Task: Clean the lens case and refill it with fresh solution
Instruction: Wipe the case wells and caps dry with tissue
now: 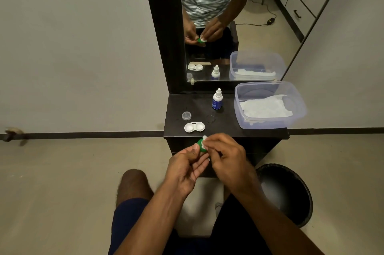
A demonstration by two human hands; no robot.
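Note:
The white two-well lens case (194, 127) lies open on the dark tabletop (224, 125), caps off. My left hand (187, 167) pinches a green cap (200, 146) just in front of the table edge. My right hand (226, 157) presses a small white wad of tissue (204, 141) into that cap. A small solution bottle (217, 99) with a blue label and white nozzle stands upright at the back of the table. A clear round cap (186, 115) rests behind the case.
A clear plastic tub (268, 123) holding white tissue sits on the table's right side. A mirror (228, 26) rises behind the table. A black bin (291, 192) stands on the floor at the right, beside my knees.

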